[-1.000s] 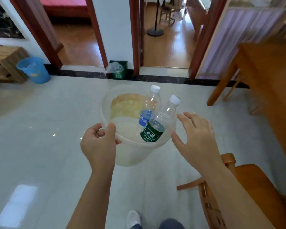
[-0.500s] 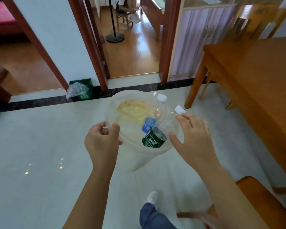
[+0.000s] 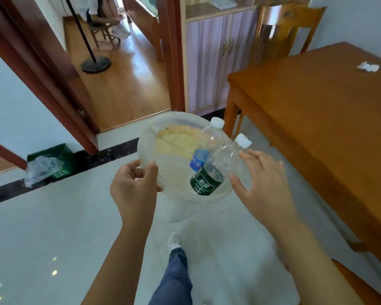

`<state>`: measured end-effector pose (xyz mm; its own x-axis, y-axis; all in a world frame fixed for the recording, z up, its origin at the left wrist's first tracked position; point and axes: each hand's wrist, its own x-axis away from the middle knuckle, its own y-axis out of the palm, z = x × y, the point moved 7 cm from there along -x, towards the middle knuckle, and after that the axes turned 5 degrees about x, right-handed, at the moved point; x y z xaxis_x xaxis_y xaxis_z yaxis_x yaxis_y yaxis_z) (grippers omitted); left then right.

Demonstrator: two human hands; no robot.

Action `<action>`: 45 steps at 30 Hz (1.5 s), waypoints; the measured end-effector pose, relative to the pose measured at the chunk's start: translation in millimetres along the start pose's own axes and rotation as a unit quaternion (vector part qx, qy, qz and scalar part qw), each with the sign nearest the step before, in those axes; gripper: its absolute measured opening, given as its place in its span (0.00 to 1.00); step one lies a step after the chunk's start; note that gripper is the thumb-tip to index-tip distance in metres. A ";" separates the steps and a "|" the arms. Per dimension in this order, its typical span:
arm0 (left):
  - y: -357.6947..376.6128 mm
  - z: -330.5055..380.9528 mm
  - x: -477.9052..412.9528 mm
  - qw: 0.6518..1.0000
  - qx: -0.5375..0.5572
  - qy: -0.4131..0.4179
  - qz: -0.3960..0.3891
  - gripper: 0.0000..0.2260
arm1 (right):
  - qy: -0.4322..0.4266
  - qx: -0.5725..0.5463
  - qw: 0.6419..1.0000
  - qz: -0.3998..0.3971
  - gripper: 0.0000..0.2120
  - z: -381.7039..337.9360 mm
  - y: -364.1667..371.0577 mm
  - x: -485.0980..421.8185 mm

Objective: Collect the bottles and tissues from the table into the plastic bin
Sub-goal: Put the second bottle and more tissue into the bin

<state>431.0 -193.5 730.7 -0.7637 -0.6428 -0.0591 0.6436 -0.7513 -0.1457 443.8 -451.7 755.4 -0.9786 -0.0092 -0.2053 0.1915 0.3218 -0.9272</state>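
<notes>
Clear plastic bin [image 3: 150, 137] carried above the pale floor [image 3: 53, 216], left hand [image 3: 133, 188] pinching its near rim between thumb and curled fingers; right hand [image 3: 265, 186] spread flat, fingers splayed, at the bin's right side. Two bottles lean inside with white caps jutting over the far-right rim: blue-label bottle [image 3: 199, 159] behind, green-label bottle [image 3: 207, 180] in front. Crumpled tissue [image 3: 367, 66] lies on the wooden bench [image 3: 317, 128] at right, far corner, well apart from the bin.
</notes>
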 end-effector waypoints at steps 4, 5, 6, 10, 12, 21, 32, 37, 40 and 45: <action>68.2 1.4 -65.6 0.998 0.018 0.002 -0.053 0.09 | 0.054 0.021 0.998 0.008 0.23 14.2 11.8 -72.8; 84.6 3.1 -83.2 0.998 0.027 -0.002 -0.063 0.10 | 0.066 0.025 0.997 0.011 0.23 16.0 13.1 -91.3; 100.1 5.8 -100.3 0.997 0.035 -0.005 -0.072 0.11 | 0.078 0.027 0.996 0.014 0.23 17.3 13.5 -109.2; 156.7 29.7 -159.8 0.992 0.057 0.010 -0.111 0.09 | 0.122 0.034 0.991 0.042 0.22 24.8 10.4 -168.3; 185.5 43.3 -183.8 0.990 0.063 0.028 -0.126 0.09 | 0.146 0.038 0.987 0.052 0.22 33.1 7.6 -193.2; 317.9 79.5 -248.4 0.982 0.074 0.055 -0.164 0.05 | 0.208 0.053 0.973 0.081 0.23 88.6 -4.3 -290.7; 518.8 127.9 -272.9 0.969 0.104 0.044 -0.219 0.07 | 0.262 0.059 0.956 0.120 0.24 221.9 -38.8 -400.3; 597.3 147.6 -275.9 0.961 0.116 0.055 -0.245 0.05 | 0.300 0.062 0.943 0.132 0.24 274.6 -50.4 -439.3; 644.2 155.7 -280.5 0.954 0.116 0.074 -0.267 0.06 | 0.318 0.082 0.936 0.126 0.25 300.3 -50.6 -461.1; 728.1 162.4 -289.9 0.939 0.116 0.081 -0.314 0.07 | 0.353 0.101 0.922 0.122 0.25 344.5 -50.6 -502.5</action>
<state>1129.1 -578.5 802.1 -0.9817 -0.0449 -0.1850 0.0429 -0.9990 0.0150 951.6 -789.5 797.6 -0.6960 0.6815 -0.2261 0.3519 0.0493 -0.9347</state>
